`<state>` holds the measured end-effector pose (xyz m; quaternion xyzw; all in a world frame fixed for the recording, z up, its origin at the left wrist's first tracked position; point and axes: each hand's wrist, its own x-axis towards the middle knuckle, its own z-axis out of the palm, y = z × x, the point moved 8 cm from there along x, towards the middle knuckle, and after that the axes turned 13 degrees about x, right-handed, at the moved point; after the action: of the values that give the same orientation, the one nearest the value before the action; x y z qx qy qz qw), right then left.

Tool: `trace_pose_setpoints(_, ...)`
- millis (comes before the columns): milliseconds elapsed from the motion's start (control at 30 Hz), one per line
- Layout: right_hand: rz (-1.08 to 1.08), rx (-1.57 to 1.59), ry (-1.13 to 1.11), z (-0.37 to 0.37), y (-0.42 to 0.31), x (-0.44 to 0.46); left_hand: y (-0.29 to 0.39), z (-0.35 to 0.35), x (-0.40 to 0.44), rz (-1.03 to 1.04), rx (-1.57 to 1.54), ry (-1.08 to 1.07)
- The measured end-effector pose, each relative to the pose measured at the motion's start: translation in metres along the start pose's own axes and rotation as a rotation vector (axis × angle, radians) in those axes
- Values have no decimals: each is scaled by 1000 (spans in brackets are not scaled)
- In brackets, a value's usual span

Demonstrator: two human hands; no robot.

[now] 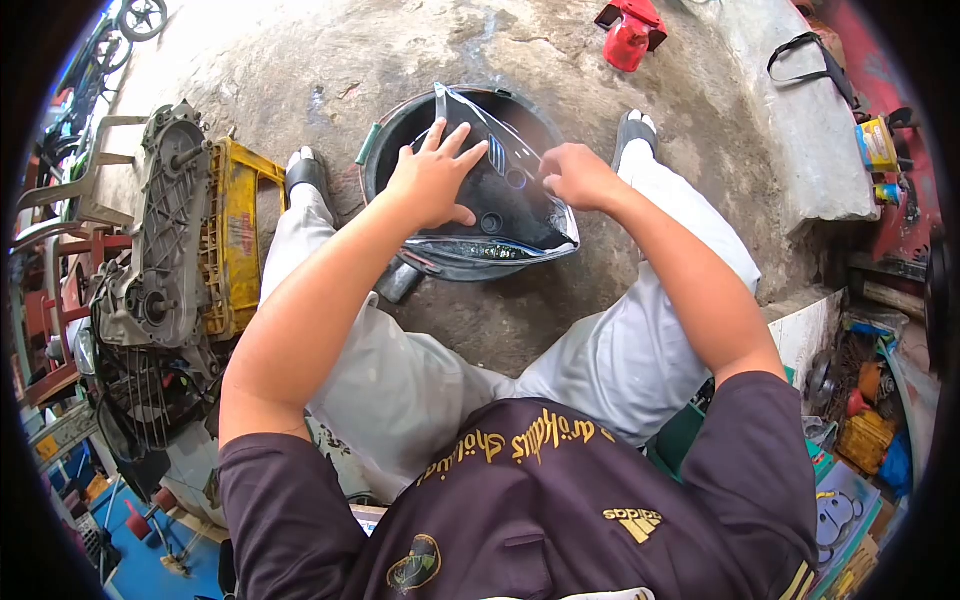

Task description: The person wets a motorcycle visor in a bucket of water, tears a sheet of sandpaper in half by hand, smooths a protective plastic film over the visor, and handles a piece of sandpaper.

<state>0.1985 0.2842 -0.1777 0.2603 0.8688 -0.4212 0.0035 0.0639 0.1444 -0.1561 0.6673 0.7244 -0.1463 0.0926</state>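
A glossy black plastic panel (505, 212), roughly triangular with a round hole and pale stripe-like markings, rests across a round black tub (465, 268) between my feet. My left hand (432, 185) lies on the panel's left part with fingers spread, pressing flat against it. Over the panel's right edge, my right hand (580, 178) has its fingers curled in and slightly blurred. Whatever those fingers may hold is hidden. Water or wet shine shows on the panel near its lower edge.
A metal engine casing (172, 215) and a yellow crate (238, 235) stand at my left. A red part (630, 35) lies on the concrete floor ahead. To the right are a concrete ledge (800, 150), a yellow can (876, 146) and cluttered tools and parts.
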Motion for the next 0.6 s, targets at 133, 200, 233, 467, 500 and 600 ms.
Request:
trace_pose_setpoints(133,144,-31,-263,8,14,-5,0,3,0,3,-24,-12)
trace_pose_setpoints(200,108,2,-94,-1,13,-3,0,2,1,4,-31,-13)
trace_pose_setpoints(233,109,2,-93,-1,14,-2,0,1,1,6,-31,-13)
trace_pose_setpoints(467,120,-48,-139,2,12,-8,-1,1,0,17,-16,-7)
trace_pose_setpoints(500,130,-81,-190,4,13,-10,-2,1,-1,28,-24,-4)
trace_pose_setpoints(600,76,-54,-139,5,6,-8,-6,2,-2,58,-25,30)
